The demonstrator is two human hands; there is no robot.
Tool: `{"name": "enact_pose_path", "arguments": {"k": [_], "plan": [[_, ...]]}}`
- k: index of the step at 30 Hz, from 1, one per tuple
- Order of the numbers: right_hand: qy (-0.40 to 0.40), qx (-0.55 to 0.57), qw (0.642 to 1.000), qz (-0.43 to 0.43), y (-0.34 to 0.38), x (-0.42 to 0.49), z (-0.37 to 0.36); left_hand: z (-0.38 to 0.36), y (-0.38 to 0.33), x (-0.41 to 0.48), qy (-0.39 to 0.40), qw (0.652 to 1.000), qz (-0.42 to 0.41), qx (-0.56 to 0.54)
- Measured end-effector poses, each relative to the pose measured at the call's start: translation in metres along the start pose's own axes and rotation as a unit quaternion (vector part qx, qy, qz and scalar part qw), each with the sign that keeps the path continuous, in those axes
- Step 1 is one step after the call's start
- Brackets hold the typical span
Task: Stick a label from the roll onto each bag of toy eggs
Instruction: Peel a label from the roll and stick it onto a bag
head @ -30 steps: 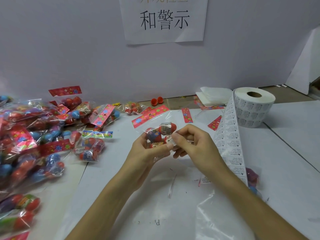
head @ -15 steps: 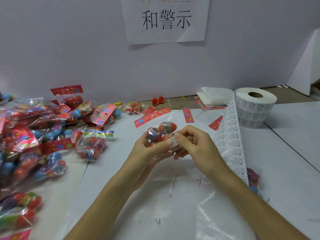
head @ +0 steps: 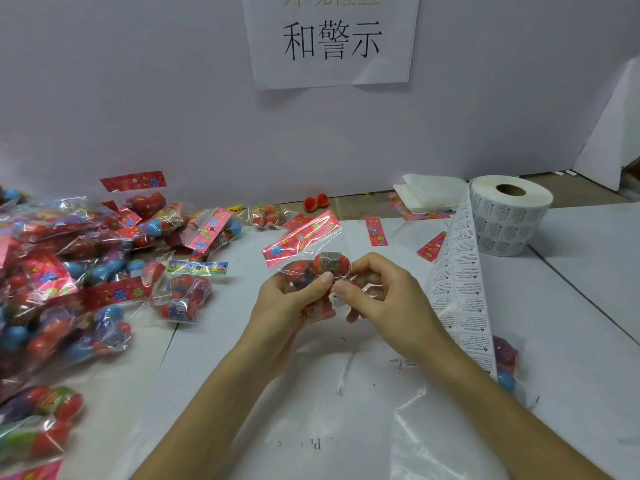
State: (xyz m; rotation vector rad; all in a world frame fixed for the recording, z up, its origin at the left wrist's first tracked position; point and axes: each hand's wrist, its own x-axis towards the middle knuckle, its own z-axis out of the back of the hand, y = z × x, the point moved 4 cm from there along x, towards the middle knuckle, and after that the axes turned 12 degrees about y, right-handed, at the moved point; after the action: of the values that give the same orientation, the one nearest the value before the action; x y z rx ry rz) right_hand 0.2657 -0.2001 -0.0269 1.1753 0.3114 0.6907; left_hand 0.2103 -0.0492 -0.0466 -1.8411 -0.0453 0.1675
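A clear bag of toy eggs (head: 313, 268) with a red flowered header is held above the table's middle. My left hand (head: 289, 306) grips the bag from below, its thumb on the front. My right hand (head: 384, 292) pinches a small white label (head: 336, 300) against the bag's lower right side. The label roll (head: 505, 216) stands at the back right, and its printed strip (head: 460, 289) trails down toward my right forearm.
A big pile of egg bags (head: 69, 271) covers the left side of the table. One more bag (head: 505, 362) lies behind the strip at the right. Loose red headers (head: 375, 230), folded white paper (head: 429, 195) and a clear plastic sheet (head: 415, 427) lie around.
The bag has tilted slightly in my hands. My right thumb has shifted along the label on the bag. The roll and the pile have not moved.
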Motion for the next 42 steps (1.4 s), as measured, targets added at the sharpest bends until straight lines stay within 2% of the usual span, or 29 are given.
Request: {"name": "enact_pose_path", "arguments": {"k": [7, 15, 24, 29, 36, 39, 42], "plan": [[-0.012, -0.008, 1.0, 0.007, 0.003, 0.0, 0.003, -0.003, 0.001, 0.0, 0.044, 0.999, 0.007, -0.03], [-0.037, 0.018, 0.999, 0.021, 0.005, 0.0, 0.01, -0.005, -0.001, 0.0, 0.081, 0.997, -0.011, 0.013], [-0.021, 0.033, 0.999, 0.026, 0.001, 0.003, 0.008, 0.001, -0.001, 0.004, 0.062, 0.998, -0.011, 0.006], [-0.002, 0.043, 0.999, -0.007, -0.003, 0.004, 0.007, -0.001, -0.002, 0.003, 0.065, 0.998, 0.01, -0.014], [-0.023, 0.039, 0.999, -0.009, -0.002, 0.005, 0.013, -0.012, 0.004, -0.001, 0.117, 0.986, 0.045, 0.114], [-0.053, 0.029, 0.998, -0.011, -0.004, 0.005, 0.016, -0.016, 0.005, -0.003, 0.138, 0.982, 0.042, 0.122], [-0.047, 0.008, 0.999, -0.009, -0.004, 0.005, 0.018, -0.016, 0.002, -0.005, 0.129, 0.985, 0.034, 0.109]]}}
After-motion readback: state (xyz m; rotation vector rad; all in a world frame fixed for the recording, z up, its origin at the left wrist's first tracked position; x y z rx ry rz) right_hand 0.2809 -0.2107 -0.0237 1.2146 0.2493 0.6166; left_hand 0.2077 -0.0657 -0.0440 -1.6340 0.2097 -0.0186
